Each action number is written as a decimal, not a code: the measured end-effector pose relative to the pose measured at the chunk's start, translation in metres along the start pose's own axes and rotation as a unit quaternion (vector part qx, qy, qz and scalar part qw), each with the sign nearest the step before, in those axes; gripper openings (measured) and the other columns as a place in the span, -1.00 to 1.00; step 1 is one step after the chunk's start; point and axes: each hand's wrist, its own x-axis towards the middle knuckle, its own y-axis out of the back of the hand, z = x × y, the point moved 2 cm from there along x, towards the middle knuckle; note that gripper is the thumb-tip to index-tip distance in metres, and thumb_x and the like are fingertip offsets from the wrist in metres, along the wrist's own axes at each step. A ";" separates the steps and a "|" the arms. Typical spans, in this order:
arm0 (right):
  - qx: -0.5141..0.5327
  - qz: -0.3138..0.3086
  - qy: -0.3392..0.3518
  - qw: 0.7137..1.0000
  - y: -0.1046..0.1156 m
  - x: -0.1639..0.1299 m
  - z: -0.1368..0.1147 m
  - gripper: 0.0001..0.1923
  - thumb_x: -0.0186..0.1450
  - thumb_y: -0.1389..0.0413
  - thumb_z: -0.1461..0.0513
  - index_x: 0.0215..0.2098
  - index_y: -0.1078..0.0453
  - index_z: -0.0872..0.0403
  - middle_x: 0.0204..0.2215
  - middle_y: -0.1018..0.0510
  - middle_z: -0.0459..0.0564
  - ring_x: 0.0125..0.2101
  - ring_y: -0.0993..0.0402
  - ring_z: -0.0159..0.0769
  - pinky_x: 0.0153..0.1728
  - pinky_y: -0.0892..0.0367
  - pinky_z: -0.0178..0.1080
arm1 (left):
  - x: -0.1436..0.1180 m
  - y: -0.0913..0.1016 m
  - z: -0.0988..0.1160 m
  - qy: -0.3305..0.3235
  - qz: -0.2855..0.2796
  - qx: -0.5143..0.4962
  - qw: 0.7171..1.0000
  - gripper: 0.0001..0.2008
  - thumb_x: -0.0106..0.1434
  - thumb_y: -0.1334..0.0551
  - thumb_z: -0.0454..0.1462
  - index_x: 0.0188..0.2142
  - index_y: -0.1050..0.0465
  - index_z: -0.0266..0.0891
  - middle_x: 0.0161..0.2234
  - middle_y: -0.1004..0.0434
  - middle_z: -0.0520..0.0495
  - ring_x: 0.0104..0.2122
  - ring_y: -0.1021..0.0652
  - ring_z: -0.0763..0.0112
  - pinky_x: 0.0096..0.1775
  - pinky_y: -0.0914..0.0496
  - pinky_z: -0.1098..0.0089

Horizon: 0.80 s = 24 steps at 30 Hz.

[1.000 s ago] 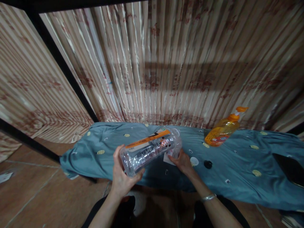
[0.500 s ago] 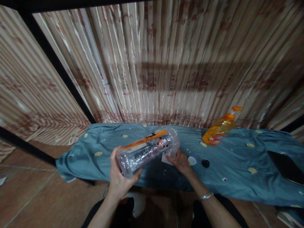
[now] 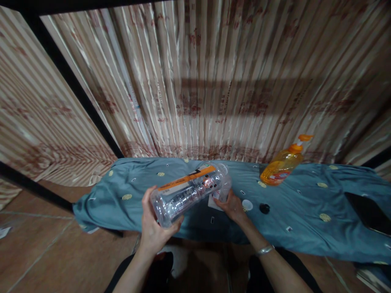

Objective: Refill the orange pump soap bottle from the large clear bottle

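Head view, looking down and forward. Left hand [image 3: 155, 228] cupped around the base end of a clear plastic bottle [image 3: 191, 191], thumb on the near side, fingers wrapped behind, grip closed on it. Bottle lying almost level above the near edge of a teal cloth [image 3: 305, 211], base toward the camera, neck end pointing away and to the right, an orange-and-white label strip along its upper side. Right hand [image 3: 233, 205] at the bottle's neck end, fingers curled up against it, touching; whether clamped around the neck or only steadying it, cannot tell, since the fingertips sit hidden behind the clear plastic. A silver bracelet [image 3: 264, 250] on the right wrist. A white card or slip [image 3: 214, 202] lying on the cloth just under the bottle's neck end, partly covered by the right hand. Just right of the bottle's neck end, on the cloth, a small white cap [image 3: 247, 205], and beside that a small black cap [image 3: 264, 208]. Farther right of the bottle and well apart, an orange pump dispenser [image 3: 282, 165] standing tilted near the back edge of the cloth. Behind the bottle, a striped beige curtain [image 3: 214, 81]. Left of the bottle, brown floor tiles [image 3: 45, 244].
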 end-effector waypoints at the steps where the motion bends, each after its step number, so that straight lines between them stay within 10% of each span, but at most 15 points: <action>1: -0.001 0.001 0.000 1.000 0.000 0.000 0.000 -0.38 0.27 -0.29 0.08 0.21 -0.38 0.21 -0.09 -0.74 0.31 0.00 -0.72 0.22 0.02 -0.59 0.02 | 0.000 -0.001 0.001 -0.002 0.010 -0.003 1.000 -0.06 0.11 -0.50 0.03 0.33 -0.09 -0.12 0.04 -0.48 -0.15 -0.08 -0.66 0.13 -0.06 -0.59 0.15; 24: -0.013 0.003 0.017 1.000 -0.003 0.002 0.004 -0.38 0.29 -0.27 0.07 0.22 -0.38 0.21 -0.10 -0.74 0.30 -0.02 -0.73 0.23 0.00 -0.59 0.02 | 0.000 0.001 -0.001 -0.036 -0.023 0.016 0.999 -0.04 0.18 -0.50 -0.06 0.40 -0.01 -0.13 0.05 -0.49 -0.14 -0.08 -0.68 0.16 -0.07 -0.60 0.20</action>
